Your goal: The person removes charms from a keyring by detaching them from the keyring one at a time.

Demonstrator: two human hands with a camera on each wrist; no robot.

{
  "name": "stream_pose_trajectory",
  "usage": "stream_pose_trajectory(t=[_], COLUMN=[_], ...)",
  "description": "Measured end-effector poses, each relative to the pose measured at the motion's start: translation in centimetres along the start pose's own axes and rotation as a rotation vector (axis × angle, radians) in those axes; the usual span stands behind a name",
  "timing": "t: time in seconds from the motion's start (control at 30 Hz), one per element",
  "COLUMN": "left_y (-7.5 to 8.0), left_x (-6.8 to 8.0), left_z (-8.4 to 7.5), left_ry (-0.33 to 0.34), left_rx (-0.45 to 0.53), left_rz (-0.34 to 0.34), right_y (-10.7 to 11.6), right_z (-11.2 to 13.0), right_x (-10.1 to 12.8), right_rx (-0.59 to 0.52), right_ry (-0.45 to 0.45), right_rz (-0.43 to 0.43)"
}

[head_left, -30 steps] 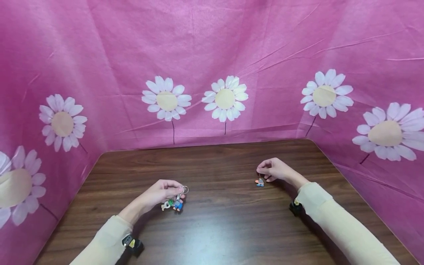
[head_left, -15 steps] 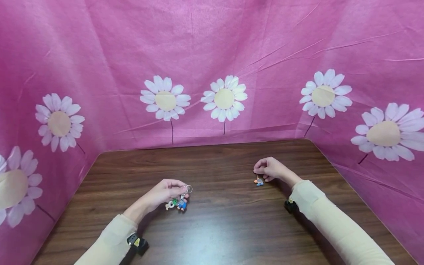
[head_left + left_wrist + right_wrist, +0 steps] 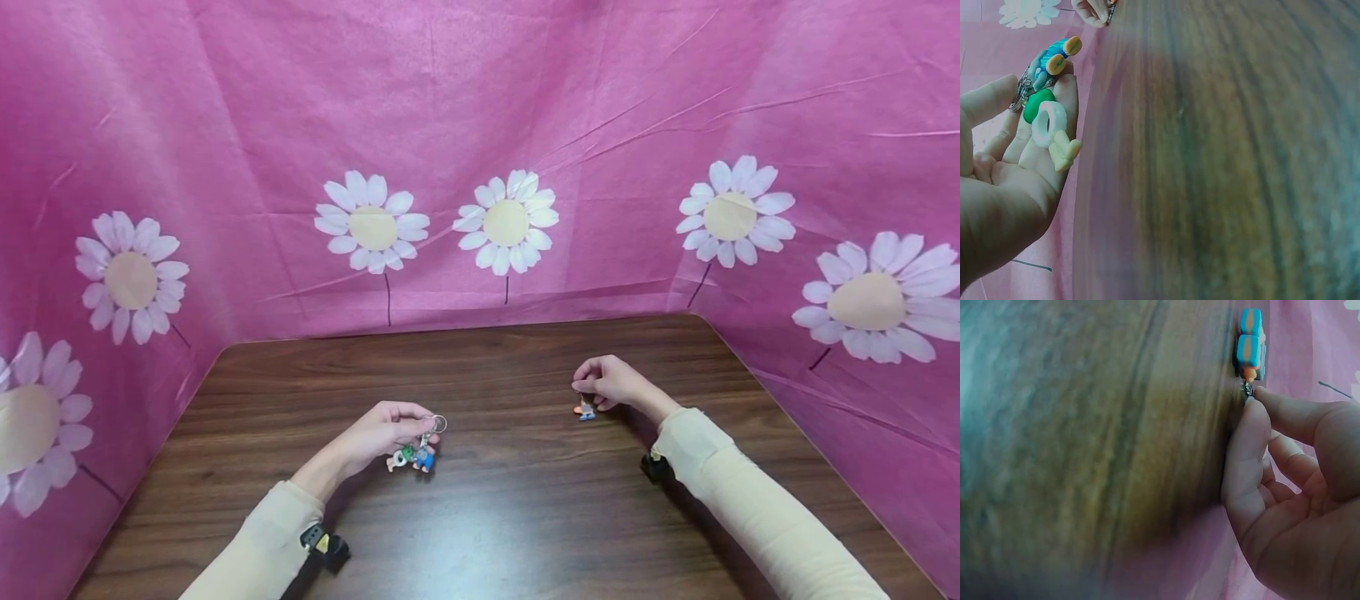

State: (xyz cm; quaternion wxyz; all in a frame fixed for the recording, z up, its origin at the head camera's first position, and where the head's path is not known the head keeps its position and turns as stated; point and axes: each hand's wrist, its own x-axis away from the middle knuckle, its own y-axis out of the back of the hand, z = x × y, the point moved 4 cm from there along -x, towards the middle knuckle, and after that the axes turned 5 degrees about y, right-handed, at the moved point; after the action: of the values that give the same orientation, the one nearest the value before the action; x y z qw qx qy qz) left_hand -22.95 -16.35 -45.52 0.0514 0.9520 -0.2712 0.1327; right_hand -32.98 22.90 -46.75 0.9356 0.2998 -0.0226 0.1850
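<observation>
My left hand (image 3: 386,433) holds a bunch of small charms (image 3: 412,457) on a metal key ring (image 3: 438,423) — the fingers (image 3: 997,100) curl round the ring, and the blue, green and cream figures dangle just above the wooden counter (image 3: 495,500), left of centre. My right hand (image 3: 611,383) is well apart from it, further back on the right. Its thumb and forefinger (image 3: 1244,450) pinch the tiny metal loop of a single blue-and-orange charm (image 3: 1249,344) — that one hangs at the counter's surface; I cannot tell whether it touches. Pink daisy-print cloth (image 3: 480,125) walls the counter round.
</observation>
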Motion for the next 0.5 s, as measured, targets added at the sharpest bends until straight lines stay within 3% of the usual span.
stream_pose_trajectory(t=[0.3, 0.5], left_y=[-0.1, -0.7], left_x=[0.0, -0.3], left_z=[-0.3, -1.5], left_ry=[-0.014, -0.044], left_rx=[0.025, 0.101], left_rz=[-0.001, -0.044], right_y=[0.3, -0.1], right_z=[0.0, 3.3], right_x=[0.3, 1.4], right_rx=[-0.061, 0.025], right_ry=[-0.008, 0.145], right_rz=[-0.025, -0.104])
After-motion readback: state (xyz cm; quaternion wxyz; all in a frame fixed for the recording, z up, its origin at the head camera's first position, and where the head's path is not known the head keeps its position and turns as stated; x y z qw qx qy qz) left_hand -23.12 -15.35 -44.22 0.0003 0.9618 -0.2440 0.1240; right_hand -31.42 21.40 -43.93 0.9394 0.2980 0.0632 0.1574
